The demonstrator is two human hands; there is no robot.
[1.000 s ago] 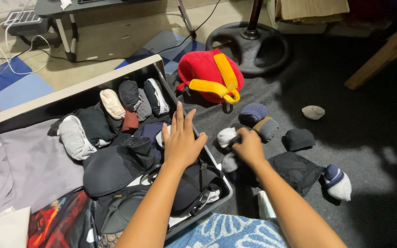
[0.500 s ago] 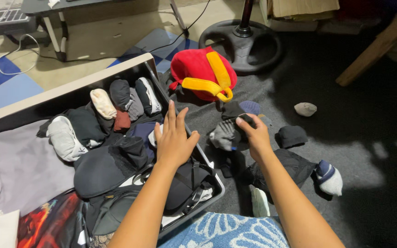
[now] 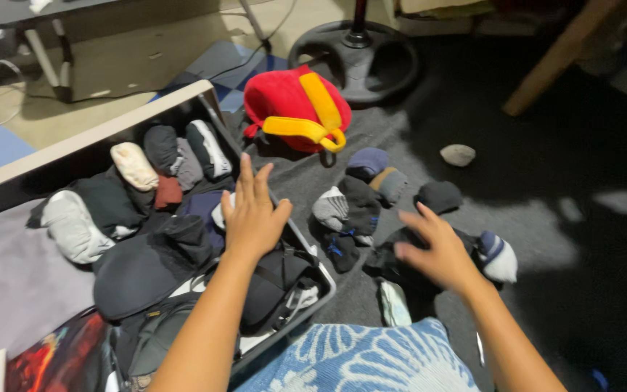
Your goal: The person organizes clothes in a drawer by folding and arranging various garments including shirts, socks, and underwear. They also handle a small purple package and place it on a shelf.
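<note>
My left hand (image 3: 251,214) rests flat, fingers spread, on the dark clothes at the right edge of an open drawer (image 3: 96,134). My right hand (image 3: 440,250) hovers open and empty above a black mesh bag (image 3: 393,265) on the dark carpet. Just left of it lies a grey and black rolled sock pair (image 3: 346,207). A blue rolled sock (image 3: 366,161), a grey-brown one (image 3: 390,185), a black one (image 3: 439,195) and a blue and white one (image 3: 497,255) lie around it.
A red and yellow plush bag (image 3: 295,109) sits behind the socks, with a black fan base (image 3: 353,54) beyond it. A small beige sock (image 3: 457,154) lies to the right. The drawer holds rolled socks (image 3: 161,156), a black cap (image 3: 139,268) and folded clothes. A blue patterned cushion (image 3: 357,359) is under my arms.
My right hand let go of the grey and black sock pair, which now lies on the carpet, and drew back toward me, open. My left hand stayed on the drawer's clothes.
</note>
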